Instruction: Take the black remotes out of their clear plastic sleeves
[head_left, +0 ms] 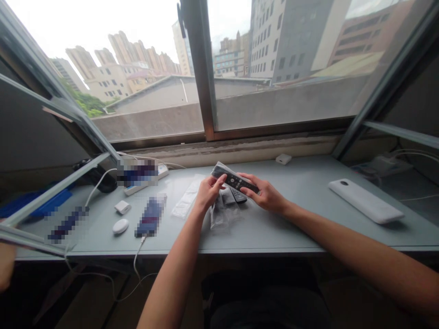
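A black remote control [236,181] with a clear plastic bag [222,169] about its left end is held above the table. My left hand [210,191] grips that left end, thumb on top. Around the right end my right hand [262,191] is closed, its thumb near the lower edge. Beneath them, a second black remote [238,196] rests on the table, partly hidden by the held one. Crumpled clear bags [221,214] lie beside it, and a flat clear bag [188,196] lies to the left.
On the grey table [291,233] are a white long device [365,201] at right, a small white box [283,159] at the back, and a white charger [122,207], a white oval object [120,226], a power strip [146,180] and cables at left. A person's arm [6,265] shows far left.
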### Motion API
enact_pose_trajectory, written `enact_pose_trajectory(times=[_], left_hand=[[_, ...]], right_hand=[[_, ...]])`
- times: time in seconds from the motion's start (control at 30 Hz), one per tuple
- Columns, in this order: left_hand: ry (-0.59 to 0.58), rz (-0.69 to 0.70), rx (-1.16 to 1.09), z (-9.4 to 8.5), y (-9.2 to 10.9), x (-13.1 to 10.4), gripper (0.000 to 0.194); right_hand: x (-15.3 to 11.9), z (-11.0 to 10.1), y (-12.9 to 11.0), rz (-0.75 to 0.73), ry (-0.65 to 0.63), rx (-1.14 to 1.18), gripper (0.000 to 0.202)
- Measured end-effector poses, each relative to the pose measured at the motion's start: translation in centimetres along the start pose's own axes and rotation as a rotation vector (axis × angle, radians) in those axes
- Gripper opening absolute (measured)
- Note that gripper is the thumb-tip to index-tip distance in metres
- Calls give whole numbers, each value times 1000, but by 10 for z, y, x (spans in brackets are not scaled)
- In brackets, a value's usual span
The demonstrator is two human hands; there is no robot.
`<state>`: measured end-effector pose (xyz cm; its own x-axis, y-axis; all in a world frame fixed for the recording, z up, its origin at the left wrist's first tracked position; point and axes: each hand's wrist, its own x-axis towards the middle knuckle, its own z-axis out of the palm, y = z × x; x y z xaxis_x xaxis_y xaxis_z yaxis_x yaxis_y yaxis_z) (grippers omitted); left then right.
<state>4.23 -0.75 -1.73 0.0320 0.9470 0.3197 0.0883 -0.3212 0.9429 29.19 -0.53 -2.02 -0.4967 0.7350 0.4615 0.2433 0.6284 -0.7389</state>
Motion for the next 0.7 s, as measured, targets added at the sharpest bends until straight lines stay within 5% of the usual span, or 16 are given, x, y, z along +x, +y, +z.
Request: enact_pose_trajectory(times=[0.3,0.53,0.7], left_hand=[[-41,332,681,0,-20,6,28],[-77,295,803,-4,-28,4,25],[-112,270,780,-6,-31,3,28]], right_hand=[[3,-22,24,214,169,-184,46],[-1,-20,30,275,-20,-364,66],[0,-15,24,241,-89,-466,58]])
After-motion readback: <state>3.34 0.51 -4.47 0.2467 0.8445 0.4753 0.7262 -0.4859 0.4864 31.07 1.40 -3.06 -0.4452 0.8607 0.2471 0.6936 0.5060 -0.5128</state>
